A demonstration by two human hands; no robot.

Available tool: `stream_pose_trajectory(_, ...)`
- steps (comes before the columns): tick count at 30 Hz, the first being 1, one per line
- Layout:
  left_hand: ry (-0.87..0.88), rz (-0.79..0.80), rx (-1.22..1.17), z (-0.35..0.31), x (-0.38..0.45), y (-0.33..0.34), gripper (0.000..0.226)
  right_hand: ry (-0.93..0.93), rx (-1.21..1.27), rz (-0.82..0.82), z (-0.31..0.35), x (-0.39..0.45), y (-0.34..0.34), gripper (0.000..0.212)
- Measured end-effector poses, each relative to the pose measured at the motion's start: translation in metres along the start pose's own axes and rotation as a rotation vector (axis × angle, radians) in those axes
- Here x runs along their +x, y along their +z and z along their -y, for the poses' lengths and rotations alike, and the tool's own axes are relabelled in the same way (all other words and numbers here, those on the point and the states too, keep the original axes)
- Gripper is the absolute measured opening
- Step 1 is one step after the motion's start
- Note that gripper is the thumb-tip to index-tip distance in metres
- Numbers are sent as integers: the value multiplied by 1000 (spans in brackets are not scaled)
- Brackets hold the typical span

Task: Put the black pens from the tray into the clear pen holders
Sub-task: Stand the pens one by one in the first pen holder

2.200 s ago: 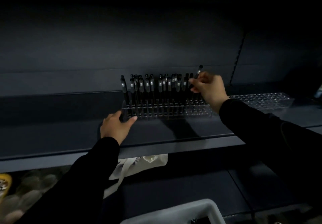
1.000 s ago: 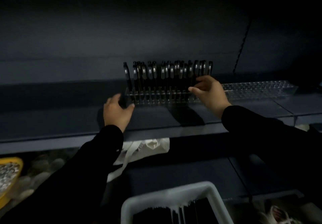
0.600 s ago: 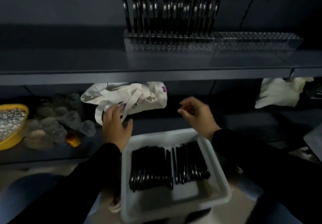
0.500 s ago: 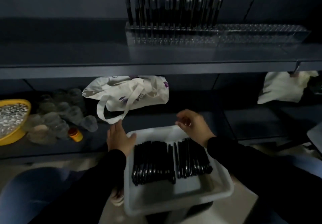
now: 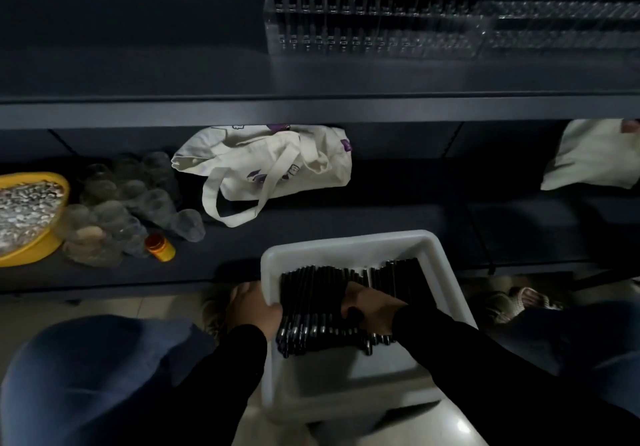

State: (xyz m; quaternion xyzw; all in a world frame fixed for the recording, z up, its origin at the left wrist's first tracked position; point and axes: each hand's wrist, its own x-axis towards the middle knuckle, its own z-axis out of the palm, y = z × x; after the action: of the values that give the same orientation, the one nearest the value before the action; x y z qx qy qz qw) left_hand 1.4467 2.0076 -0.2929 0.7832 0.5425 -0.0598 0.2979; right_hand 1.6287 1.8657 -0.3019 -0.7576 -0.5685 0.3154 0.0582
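Observation:
A white tray [image 5: 349,243] sits low in front of me, holding a packed row of black pens [image 5: 311,293]. My left hand [image 5: 254,310] grips the tray's left rim. My right hand [image 5: 372,308] is down among the pens, fingers curled into the pile; whether it holds one is hidden. On the upper shelf stands a clear pen holder [image 5: 374,31] with several black pens upright in its left part, and a second clear holder [image 5: 561,29] to its right without pens.
The lower shelf carries a white tote bag [image 5: 273,165], a cluster of clear jars [image 5: 128,203], a small orange-capped bottle [image 5: 160,246] and a yellow bowl [image 5: 27,251]. Another white bag [image 5: 592,158] lies at the right. The upper shelf's front edge [image 5: 311,111] overhangs.
My view dropped from the upper shelf to the tray. Both hands came down from the pen holder; the left took the tray's rim and the right reached into the pens.

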Motion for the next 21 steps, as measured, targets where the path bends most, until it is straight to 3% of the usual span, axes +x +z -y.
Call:
stream_pose_trajectory(3,22,-23,-4,0,-1,1,33,18,167,14,-1,0,7,13)
stream_pose_trajectory(7,20,-33,6,-2,-2,-1,31,-59,-63,75,1,5,5,3)
stream_pose_trajectory(9,20,-31,16,-2,-2,-1,30,-30,-78,146,-11,6,11,20)
stream_pose_trajectory(11,18,-32,17,-2,-2,0,31,-30,-31,166,-9,4,13,12)
stream_pose_trajectory(14,9,-28,28,-1,-1,0,35,-66,-92,-9,-13,3,15,30)
stream_pose_trajectory(19,5,-25,36,-2,-2,0,38,-41,-43,21,-18,2,16,7)
stream_pose_trajectory(21,12,-16,67,-3,-3,-2,40,-31,-26,1,-17,-3,8,10)
